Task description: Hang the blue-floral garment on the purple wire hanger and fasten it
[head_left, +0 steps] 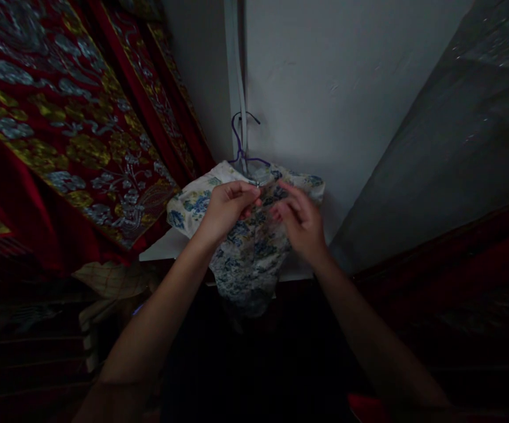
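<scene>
The left hand (231, 207) pinches the floral garment (245, 258) at its neckline, thumb against forefinger (a small shiny bit shows at the tips). The garment hangs from a purple hanger (242, 154) just above the grip, its body falling below both hands. To the right, the right hand (299, 220) is loosely curled before the garment's front, slightly blurred; whether it grasps anything, I cannot tell.

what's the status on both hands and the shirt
Left hand pinching the shirt near its neckline. Right hand open beside it, fingers slightly curled, blurred. Shirt on hanger; nothing visibly in the way.
</scene>
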`<state>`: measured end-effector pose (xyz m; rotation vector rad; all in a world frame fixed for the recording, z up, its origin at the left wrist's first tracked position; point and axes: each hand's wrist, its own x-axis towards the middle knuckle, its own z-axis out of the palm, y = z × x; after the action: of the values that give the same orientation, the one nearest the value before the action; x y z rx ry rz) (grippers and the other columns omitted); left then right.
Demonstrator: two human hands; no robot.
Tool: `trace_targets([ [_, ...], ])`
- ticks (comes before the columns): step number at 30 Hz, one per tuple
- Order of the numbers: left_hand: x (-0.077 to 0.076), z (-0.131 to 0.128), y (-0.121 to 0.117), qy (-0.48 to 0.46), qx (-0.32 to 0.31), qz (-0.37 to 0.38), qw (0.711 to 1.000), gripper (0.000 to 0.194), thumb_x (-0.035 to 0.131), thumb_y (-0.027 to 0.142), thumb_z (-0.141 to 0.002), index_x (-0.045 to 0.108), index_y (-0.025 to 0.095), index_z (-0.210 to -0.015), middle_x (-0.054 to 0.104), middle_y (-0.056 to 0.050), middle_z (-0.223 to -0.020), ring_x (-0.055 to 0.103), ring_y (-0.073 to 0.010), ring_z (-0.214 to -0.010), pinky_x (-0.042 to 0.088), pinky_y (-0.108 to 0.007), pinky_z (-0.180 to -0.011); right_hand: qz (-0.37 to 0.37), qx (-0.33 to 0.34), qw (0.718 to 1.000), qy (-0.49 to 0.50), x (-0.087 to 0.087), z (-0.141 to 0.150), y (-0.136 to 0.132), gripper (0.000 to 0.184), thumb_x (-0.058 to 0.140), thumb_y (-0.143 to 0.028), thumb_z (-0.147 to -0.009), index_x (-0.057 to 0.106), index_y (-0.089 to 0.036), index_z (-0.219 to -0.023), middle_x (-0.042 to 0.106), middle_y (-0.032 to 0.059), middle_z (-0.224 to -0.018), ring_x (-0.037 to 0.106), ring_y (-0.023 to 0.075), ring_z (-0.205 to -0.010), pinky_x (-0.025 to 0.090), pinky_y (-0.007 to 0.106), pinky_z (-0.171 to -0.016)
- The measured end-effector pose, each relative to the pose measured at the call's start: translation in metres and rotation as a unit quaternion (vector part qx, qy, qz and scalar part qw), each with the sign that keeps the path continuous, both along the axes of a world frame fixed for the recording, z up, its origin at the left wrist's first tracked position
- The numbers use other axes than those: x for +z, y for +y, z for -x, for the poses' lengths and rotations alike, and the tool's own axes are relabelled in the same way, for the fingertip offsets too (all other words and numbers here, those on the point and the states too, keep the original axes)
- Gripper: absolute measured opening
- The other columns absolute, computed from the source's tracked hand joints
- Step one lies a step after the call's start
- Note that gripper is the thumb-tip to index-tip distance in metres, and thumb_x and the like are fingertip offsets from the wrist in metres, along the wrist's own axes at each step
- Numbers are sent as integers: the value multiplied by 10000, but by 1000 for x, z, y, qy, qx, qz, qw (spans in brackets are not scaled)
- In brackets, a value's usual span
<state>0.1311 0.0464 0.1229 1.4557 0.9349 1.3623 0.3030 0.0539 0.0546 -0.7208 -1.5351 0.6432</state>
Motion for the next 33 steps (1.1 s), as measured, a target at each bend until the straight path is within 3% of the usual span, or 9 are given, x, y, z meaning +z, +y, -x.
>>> trace_targets([
  [4,-10,2,-2,15,18,-58,998,171,718,313,-776,661,153,-758,643,7,-646,462,-68,-461,329,-204,-445,-112,-30,984,-135,46,16,15,174,540,-311,-981,678,-206,-1001,687,29,-897,625,167,-825,466,296,-763],
  [8,-28,7,3,67,69,-121,988,154,656,286,-835,635,155,-757,628,11,-651,472,-75,-484,354,-204,-475,-133,-94,975,-154,42,28,15,166,545,-267,-965,606,-193,-829,636,5,-752,582,149,-708,410,280,-687],
  [12,-50,13,12,97,105,-103,984,183,622,319,-859,620,157,-774,644,-2,-666,495,-97,-499,368,-217,-493,-157,-104,972,-144,39,36,15,163,542,-242,-956,550,-202,-798,588,-15,-711,533,137,-654,389,282,-662],
  [15,-76,17,15,196,112,-86,970,149,592,270,-870,645,159,-785,671,-26,-706,583,-140,-618,422,-237,-586,-159,-105,978,-86,50,35,15,186,529,-285,-983,551,-208,-815,550,-31,-686,515,129,-633,381,279,-643],
  [19,-114,23,10,290,40,-17,956,140,585,214,-842,665,157,-743,681,-36,-678,611,-163,-628,441,-255,-606,-162,-115,978,60,73,8,15,203,558,-325,-988,586,-210,-823,542,-29,-697,510,127,-643,392,269,-640],
  [22,-120,33,8,282,-37,-2,959,170,595,283,-856,687,155,-792,710,-41,-734,637,-166,-641,468,-254,-607,-151,-94,966,186,78,-29,10,207,602,-249,-959,628,-194,-761,514,-20,-674,456,117,-594,378,258,-596],
  [24,-110,42,14,257,-13,-11,966,281,582,412,-895,674,152,-843,713,-56,-783,646,-177,-677,477,-262,-624,-101,-38,948,299,70,-55,0,284,551,-206,-978,632,-174,-709,480,-16,-659,444,110,-571,409,258,-598],
  [29,-70,65,55,239,296,-98,920,448,652,581,-849,633,151,-972,695,-96,-862,652,-240,-803,472,-311,-735,141,75,833,530,24,-93,-36,437,306,-214,-1045,596,-190,-718,494,-15,-639,607,127,-685,555,280,-742],
  [33,-56,72,88,113,273,-84,951,281,684,422,-804,653,146,-851,676,-65,-786,647,-237,-804,475,-300,-736,264,31,752,603,-34,-94,-41,389,308,-137,-1008,578,-207,-736,617,-1,-681,645,128,-707,554,242,-644],
])
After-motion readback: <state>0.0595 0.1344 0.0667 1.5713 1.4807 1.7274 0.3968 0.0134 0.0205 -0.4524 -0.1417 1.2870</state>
